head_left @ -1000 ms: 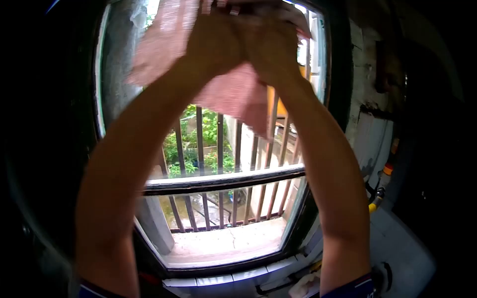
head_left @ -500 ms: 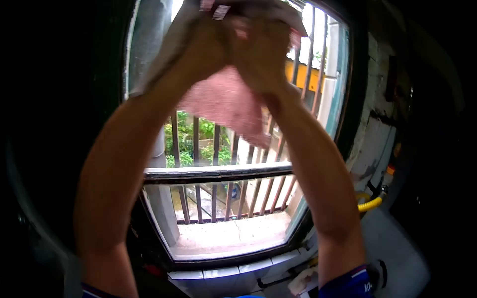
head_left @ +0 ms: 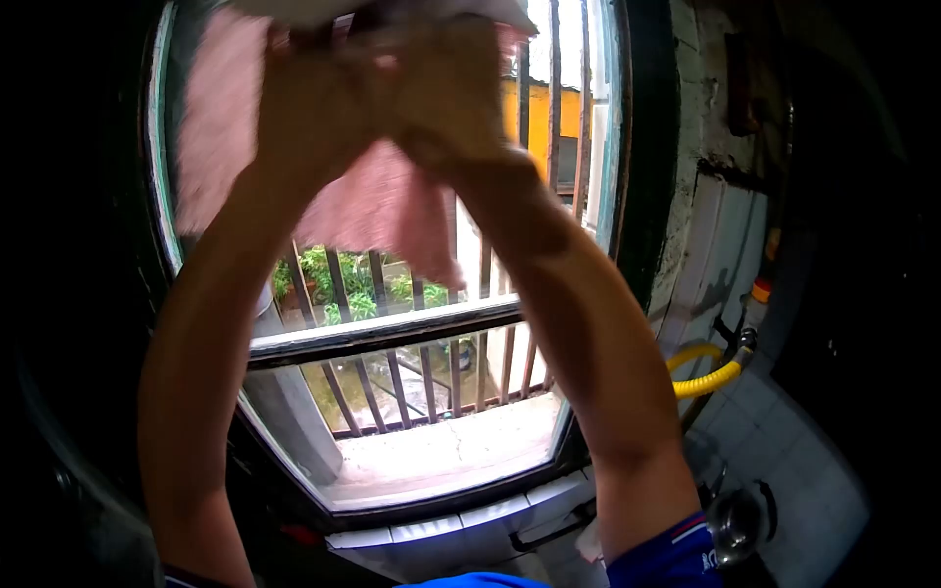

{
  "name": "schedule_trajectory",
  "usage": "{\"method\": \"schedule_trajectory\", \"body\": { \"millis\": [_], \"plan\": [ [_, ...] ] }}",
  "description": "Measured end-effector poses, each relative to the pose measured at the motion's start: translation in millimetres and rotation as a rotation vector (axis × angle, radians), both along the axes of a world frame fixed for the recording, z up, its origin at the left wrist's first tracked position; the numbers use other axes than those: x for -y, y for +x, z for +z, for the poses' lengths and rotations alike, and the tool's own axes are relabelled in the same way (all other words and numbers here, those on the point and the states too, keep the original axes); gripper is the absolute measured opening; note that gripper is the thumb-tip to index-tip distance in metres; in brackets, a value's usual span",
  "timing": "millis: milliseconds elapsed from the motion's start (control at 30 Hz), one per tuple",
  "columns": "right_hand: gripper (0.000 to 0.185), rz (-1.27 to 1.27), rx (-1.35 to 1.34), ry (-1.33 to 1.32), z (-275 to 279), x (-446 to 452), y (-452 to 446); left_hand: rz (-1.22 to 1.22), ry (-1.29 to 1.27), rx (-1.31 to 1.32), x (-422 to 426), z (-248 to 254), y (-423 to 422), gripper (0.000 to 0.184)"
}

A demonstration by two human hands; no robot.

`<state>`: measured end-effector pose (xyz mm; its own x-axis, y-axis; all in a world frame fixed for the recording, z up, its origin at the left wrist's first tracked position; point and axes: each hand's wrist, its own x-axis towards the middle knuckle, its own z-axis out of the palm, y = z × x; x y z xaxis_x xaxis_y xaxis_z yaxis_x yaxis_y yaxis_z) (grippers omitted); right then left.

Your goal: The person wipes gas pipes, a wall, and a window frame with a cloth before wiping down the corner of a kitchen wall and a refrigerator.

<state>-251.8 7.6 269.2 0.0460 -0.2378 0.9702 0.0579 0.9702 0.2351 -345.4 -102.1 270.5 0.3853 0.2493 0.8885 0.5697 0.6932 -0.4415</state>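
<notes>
Tall, dark-framed glass window (head_left: pixel 382 335) amid shadow; before its upper part, a pink fabric cloth (head_left: pixel 221 127) hangs about the left hand (head_left: pixel 319 108) and right hand (head_left: pixel 441 98). Blur conceals finger closure; work appears under way, portions done and left unclear.

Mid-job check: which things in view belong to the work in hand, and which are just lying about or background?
Work in hand:
left hand
right hand
cloth, at both hands
window, behind the cloth

Not involved:
yellow hose
bars, outside
plants, outside
</notes>
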Motion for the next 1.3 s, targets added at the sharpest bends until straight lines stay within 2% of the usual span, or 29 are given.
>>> {"method": "schedule_trajectory", "body": {
  "millis": [33,67,100,133,200,267,333,367,433,500,533,600,633,700,767,800,833,900,933,967,1000,1033,1100,1133,1167,1233,1300],
  "plan": [
    [0.043,0.095,-0.285,-0.023,-2.4,-23.2,-5.5,-0.055,-0.047,-0.033,-21.2,6.6,15.4,0.03],
    [0.045,-0.19,-0.084,0.105,-3.7,-61.9,13.7,-0.107,-0.096,-0.066,-42.4,13.1,30.5,0.032],
    [0.051,-0.041,-0.166,-0.023,-12.3,-69.4,25.9,-0.352,-0.151,-0.114,-65.6,16.2,39.4,0.037],
    [0.049,-0.042,-0.235,-0.07,-18.1,-86.6,31.5,-0.35,-0.149,-0.11,-82.4,11.0,47.8,0.037],
    [0.04,-0.111,-0.186,-0.147,-31.6,-95.2,55.1,-0.208,-0.05,-0.177,-106.5,0.7,61.2,0.039],
    [0.041,-0.115,-0.133,-0.168,-50.4,-96.4,63.2,-0.138,0.001,-0.212,-106.9,-10.9,71.8,0.041],
    [0.042,-0.11,-0.071,-0.192,-75.0,-86.9,62.3,0.021,-0.171,-0.065,-90.0,-36.3,80.8,0.047],
    [0.042,-0.061,-0.046,-0.237,-88.9,-78.7,61.1,0.029,-0.167,-0.058,-81.9,-48.6,76.5,0.047],
    [0.042,-0.002,-0.015,-0.272,-101.8,-62.6,53.8,-0.285,-0.22,-0.065,-66.3,-66.4,62.3,0.042],
    [0.043,0.017,-0.058,-0.175,-106.0,-46.3,44.6,-0.837,-0.272,0.043,-55.2,-59.4,45.1,0.035],
    [0.043,0.012,-0.053,-0.173,-102.3,-41.5,39.8,-0.66,-0.249,-0.025,-45.9,-52.2,31.1,0.034],
    [0.045,-0.278,0.048,0.117,-78.4,-33.5,23.2,-0.315,-0.202,-0.168,-21.8,-33.6,-0.8,0.034],
    [0.037,-0.213,-0.043,0.174,-58.0,-23.4,7.5,-0.228,-0.19,-0.206,-9.0,-27.7,-13.4,0.034],
    [0.054,-0.105,-0.032,0.192,-23.7,0.3,-13.3,-0.12,-0.111,-0.219,19.2,-16.2,-33.2,0.029],
    [0.073,0.017,0.137,0.098,-9.4,31.6,-32.3,-0.089,-0.023,-0.145,47.1,-19.5,-41.0,0.035],
    [0.076,0.186,0.309,-0.065,-13.2,49.3,-38.6,-0.088,0.016,-0.098,59.1,-27.1,-40.0,0.038],
    [0.08,0.187,0.246,-0.045,-21.0,62.6,-44.7,-0.114,0.036,-0.068,68.3,-35.1,-35.3,0.041],
    [0.066,0.071,-0.132,0.171,-47.9,67.0,-46.0,-0.258,-0.014,-0.066,77.0,-51.1,-33.9,0.058],
    [0.066,0.071,-0.132,0.159,-62.7,62.7,-44.0,-0.214,-0.016,-0.042,77.7,-67.3,-31.7,0.061],
    [0.073,0.184,-0.08,0.2,-77.7,56.2,-41.5,-0.167,-0.016,-0.02,79.4,-83.3,-27.1,0.063],
    [0.08,0.297,-0.029,0.244,-89.1,52.5,-35.6,-0.224,-0.052,0.114,77.8,-94.1,-18.4,0.063],
    [0.08,0.301,-0.032,0.238,-98.0,51.0,-21.5,-0.279,-0.086,0.248,73.1,-101.3,-9.0,0.063],
    [0.088,0.204,0.264,0.018,-109.9,44.1,6.2,-0.321,-0.12,0.308,60.9,-103.8,-0.5,0.065],
    [0.084,0.194,0.237,-0.028,-114.0,37.2,7.2,-0.34,-0.19,0.266,52.4,-101.9,3.5,0.064],
    [0.076,0.046,0.056,0.084,-116.9,26.2,11.6,-0.359,-0.258,0.223,43.7,-100.1,9.1,0.063],
    [0.046,-0.055,0.186,0.027,-124.0,2.4,23.6,-0.43,-0.248,0.11,14.9,-92.5,27.8,0.053],
    [0.04,0.031,0.123,-0.056,-117.7,-25.5,35.5,-0.552,-0.403,0.407,-11.2,-81.6,30.2,0.046]
  ]
}}
